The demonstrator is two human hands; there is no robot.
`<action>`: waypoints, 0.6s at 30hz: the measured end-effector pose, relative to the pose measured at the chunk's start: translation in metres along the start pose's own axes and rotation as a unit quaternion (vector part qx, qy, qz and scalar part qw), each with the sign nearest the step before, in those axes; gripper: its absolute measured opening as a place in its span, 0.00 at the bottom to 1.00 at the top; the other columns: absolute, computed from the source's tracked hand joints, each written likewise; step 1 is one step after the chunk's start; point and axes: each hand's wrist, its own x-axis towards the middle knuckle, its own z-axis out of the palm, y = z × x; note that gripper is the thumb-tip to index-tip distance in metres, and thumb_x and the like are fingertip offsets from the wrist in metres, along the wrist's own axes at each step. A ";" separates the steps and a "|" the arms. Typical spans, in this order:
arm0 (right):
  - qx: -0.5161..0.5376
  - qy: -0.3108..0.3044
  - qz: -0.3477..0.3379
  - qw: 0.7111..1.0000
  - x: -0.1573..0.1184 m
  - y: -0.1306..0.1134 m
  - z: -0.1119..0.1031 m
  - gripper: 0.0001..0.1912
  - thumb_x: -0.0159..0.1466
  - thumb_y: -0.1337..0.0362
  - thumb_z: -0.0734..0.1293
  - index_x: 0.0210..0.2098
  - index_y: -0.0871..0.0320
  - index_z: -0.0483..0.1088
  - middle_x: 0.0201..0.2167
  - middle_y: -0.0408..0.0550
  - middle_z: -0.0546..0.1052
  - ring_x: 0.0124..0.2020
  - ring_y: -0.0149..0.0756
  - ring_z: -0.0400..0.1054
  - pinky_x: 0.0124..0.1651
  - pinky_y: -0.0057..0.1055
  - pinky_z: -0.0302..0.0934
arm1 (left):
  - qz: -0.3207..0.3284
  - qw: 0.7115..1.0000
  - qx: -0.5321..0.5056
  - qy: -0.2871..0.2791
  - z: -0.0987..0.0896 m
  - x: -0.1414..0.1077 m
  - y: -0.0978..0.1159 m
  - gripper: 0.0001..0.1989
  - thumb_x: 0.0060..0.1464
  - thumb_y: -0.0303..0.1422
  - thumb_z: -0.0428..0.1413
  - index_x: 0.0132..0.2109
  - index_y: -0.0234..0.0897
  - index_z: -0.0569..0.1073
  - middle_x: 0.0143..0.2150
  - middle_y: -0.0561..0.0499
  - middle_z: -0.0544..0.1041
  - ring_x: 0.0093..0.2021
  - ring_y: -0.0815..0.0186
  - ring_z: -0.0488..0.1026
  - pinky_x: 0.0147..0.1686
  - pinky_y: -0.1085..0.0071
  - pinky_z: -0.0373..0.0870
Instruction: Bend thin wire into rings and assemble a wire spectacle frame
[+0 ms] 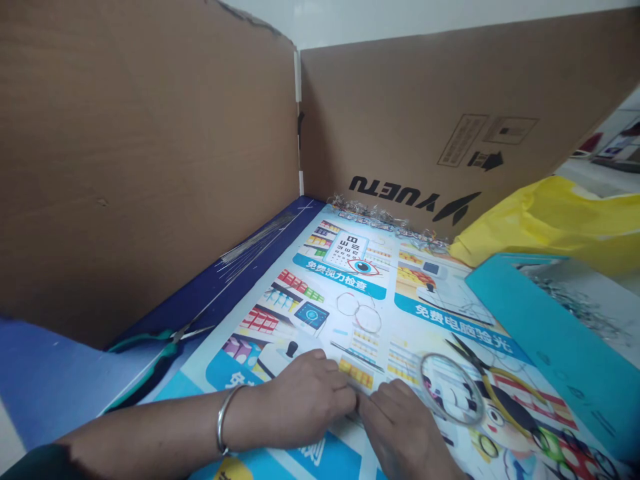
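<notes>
Low in the head view, my left hand (313,398) and my right hand (400,420) meet over a printed poster (320,333). Both are closed, fingers pressed together, and the fingertips nearly touch. Something thin may be between them, but it is too small to make out. Just beyond the hands lies a thin dark rod (357,357). Farther back are two thin joined wire rings (359,312). To the right of my right hand sit a round wire coil (451,389) and yellow-handled scissors (500,383).
Green-handled pliers (167,357) lie at left, with straight wires (257,243) behind them. Cardboard walls (200,147) stand at left and back, wire scraps (385,217) along their foot. At right are a blue box (545,347) holding scraps and a yellow bag (555,220).
</notes>
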 end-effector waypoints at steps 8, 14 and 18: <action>-0.008 -0.015 0.015 1.000 -0.002 0.001 0.000 0.13 0.61 0.77 0.56 0.25 0.57 0.63 0.19 0.43 0.64 0.22 0.33 0.53 0.29 0.32 0.45 | -0.007 1.000 0.004 0.013 0.007 0.000 -0.004 0.04 0.50 0.25 0.54 0.34 0.38 0.66 0.29 0.55 0.72 0.30 0.66 0.65 0.31 0.67 0.56; -0.009 -0.023 0.030 0.999 -0.006 0.003 0.002 0.13 0.62 0.75 0.55 0.25 0.57 0.64 0.19 0.44 0.65 0.22 0.34 0.54 0.29 0.33 0.46 | -0.013 1.000 -0.004 0.022 0.007 0.000 -0.006 0.05 0.49 0.25 0.54 0.34 0.38 0.66 0.28 0.54 0.71 0.29 0.67 0.65 0.30 0.68 0.57; -0.014 -0.040 0.037 0.998 -0.006 0.001 0.001 0.13 0.61 0.77 0.55 0.25 0.57 0.64 0.20 0.44 0.65 0.23 0.34 0.54 0.29 0.33 0.46 | -0.017 1.000 -0.005 0.010 0.006 -0.001 -0.006 0.05 0.49 0.25 0.53 0.34 0.38 0.66 0.27 0.54 0.71 0.29 0.66 0.65 0.29 0.67 0.57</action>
